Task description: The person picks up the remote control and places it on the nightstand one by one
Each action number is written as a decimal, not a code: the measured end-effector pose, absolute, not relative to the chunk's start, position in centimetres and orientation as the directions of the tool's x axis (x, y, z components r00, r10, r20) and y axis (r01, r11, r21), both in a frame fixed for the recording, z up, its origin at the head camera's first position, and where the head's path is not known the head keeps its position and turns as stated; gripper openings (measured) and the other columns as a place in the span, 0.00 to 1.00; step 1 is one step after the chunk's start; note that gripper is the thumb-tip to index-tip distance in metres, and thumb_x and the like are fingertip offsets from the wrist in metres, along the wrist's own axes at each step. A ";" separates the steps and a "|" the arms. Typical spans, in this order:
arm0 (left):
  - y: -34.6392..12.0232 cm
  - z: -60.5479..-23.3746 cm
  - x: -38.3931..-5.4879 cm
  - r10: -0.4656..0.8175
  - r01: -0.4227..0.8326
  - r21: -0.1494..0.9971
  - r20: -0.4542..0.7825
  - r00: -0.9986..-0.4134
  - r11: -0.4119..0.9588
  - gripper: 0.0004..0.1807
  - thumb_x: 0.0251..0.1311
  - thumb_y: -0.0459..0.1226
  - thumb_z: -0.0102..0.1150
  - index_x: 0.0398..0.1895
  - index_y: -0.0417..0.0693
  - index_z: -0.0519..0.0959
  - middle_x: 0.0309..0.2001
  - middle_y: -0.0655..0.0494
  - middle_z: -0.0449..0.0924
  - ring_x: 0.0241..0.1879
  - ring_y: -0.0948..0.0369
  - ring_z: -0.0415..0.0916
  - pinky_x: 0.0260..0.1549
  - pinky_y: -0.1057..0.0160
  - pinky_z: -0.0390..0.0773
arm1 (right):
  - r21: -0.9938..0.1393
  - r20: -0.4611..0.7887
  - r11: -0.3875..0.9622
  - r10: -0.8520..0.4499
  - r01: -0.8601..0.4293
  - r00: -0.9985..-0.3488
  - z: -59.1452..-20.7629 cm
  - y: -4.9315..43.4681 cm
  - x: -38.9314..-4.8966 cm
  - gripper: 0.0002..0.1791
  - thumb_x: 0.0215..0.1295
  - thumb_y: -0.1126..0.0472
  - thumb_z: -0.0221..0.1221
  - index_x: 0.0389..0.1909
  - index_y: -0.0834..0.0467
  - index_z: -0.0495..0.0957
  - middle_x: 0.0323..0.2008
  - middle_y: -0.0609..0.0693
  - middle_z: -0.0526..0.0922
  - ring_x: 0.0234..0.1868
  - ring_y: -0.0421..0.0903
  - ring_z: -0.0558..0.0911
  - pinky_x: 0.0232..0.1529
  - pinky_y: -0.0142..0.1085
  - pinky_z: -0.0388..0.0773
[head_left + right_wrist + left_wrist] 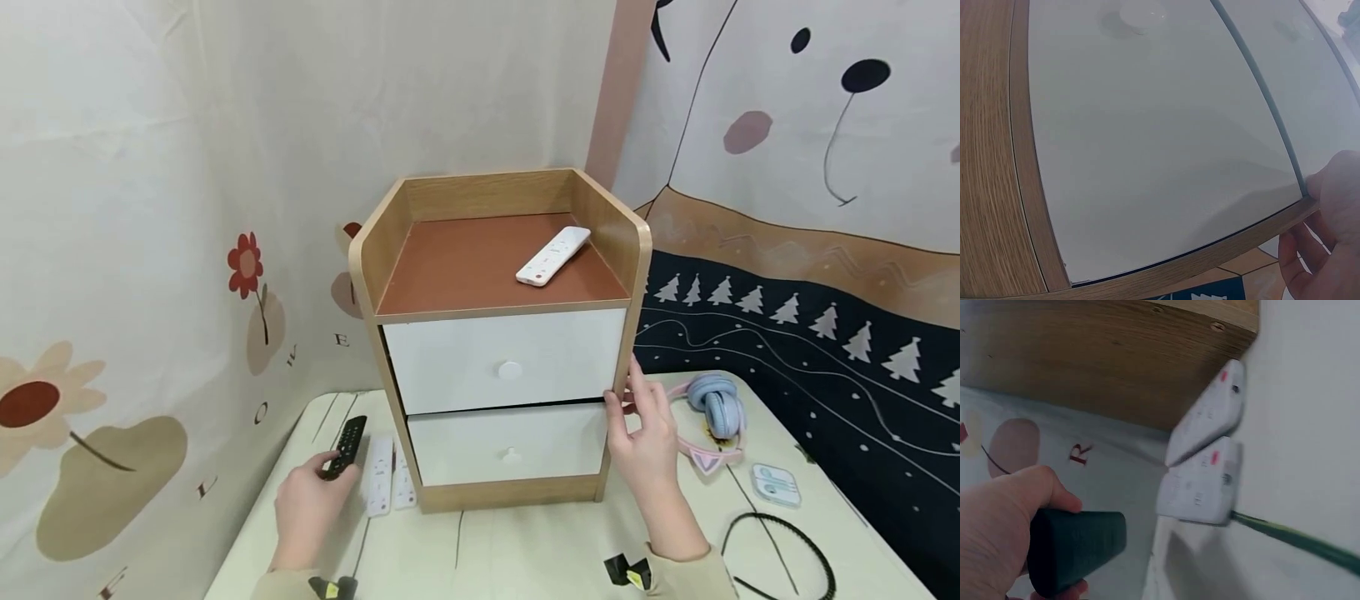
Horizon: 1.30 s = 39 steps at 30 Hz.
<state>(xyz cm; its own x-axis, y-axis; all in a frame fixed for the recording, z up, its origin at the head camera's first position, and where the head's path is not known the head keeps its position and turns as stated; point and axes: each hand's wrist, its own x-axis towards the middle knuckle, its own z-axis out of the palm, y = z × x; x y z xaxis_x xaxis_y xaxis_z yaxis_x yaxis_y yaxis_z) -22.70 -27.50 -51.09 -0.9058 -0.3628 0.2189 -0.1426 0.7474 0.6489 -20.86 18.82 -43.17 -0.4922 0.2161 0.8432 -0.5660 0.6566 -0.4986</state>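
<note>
My left hand (311,504) grips a black remote control (347,446) above the table, left of a small wooden cabinet (438,496). In the left wrist view the thumb and fingers wrap round that remote (1079,547). Two white remotes (381,477) lie side by side on the table against the cabinet's left side. With thumb in front and fingers round the side, my right hand (643,429) holds the cabinet's right edge. A third white remote (553,257) rests on the brown top shelf (465,258), leaning toward its right wall.
Both white drawers, the upper (450,362) and the lower (465,450), sit within the cabinet front. Right of it lie blue-and-pink headphones (716,408), a small clear case (776,485) and a black hoop-like band (813,546). Printed fabric (487,92) hangs behind the table.
</note>
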 end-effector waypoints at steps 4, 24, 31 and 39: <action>-26.8 -48.3 -22.3 -0.382 -0.100 0.660 0.298 -0.875 0.745 0.29 0.64 0.49 0.72 0.66 0.48 0.86 0.48 0.37 0.91 0.43 0.45 0.84 0.38 0.52 0.74 | -0.500 0.841 0.655 0.213 -0.567 -0.497 -43.3 18.8 -20.9 0.40 0.68 0.77 0.68 0.81 0.61 0.70 0.42 0.62 0.80 0.42 0.42 0.82 0.48 0.11 0.74; -21.8 -28.7 -21.1 -0.339 0.298 0.634 0.684 -0.646 0.714 0.22 0.60 0.46 0.79 0.59 0.64 0.92 0.42 0.52 0.86 0.35 0.69 0.77 0.34 0.75 0.73 | -0.507 0.833 0.672 0.220 -0.540 -0.507 -43.3 18.8 -20.8 0.41 0.69 0.76 0.68 0.82 0.60 0.69 0.43 0.62 0.80 0.41 0.53 0.84 0.48 0.11 0.72; -19.7 -24.7 -20.4 -0.413 0.398 0.685 0.704 -0.577 0.610 0.21 0.59 0.43 0.79 0.57 0.66 0.92 0.38 0.68 0.78 0.33 0.66 0.75 0.34 0.75 0.75 | -0.504 0.836 0.673 0.221 -0.541 -0.503 -43.2 18.8 -20.8 0.41 0.68 0.75 0.68 0.82 0.60 0.70 0.42 0.62 0.80 0.40 0.51 0.84 0.48 0.11 0.72; -16.9 -21.5 -19.1 -0.326 0.487 0.613 0.768 -0.551 0.622 0.21 0.59 0.43 0.78 0.57 0.68 0.92 0.39 0.67 0.77 0.34 0.65 0.77 0.36 0.75 0.76 | -0.505 0.835 0.671 0.220 -0.543 -0.504 -43.2 18.9 -20.8 0.41 0.68 0.75 0.68 0.82 0.59 0.70 0.42 0.62 0.80 0.40 0.53 0.85 0.49 0.10 0.72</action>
<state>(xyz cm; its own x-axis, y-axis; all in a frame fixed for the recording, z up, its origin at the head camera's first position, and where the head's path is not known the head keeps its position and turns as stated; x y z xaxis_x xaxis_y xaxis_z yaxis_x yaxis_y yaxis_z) -19.07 -16.90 -21.52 -0.5507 -0.3261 0.7684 0.4869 0.6222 0.6130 -20.80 18.89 -43.22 -0.5042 0.2201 0.8351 -0.5434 0.6708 -0.5048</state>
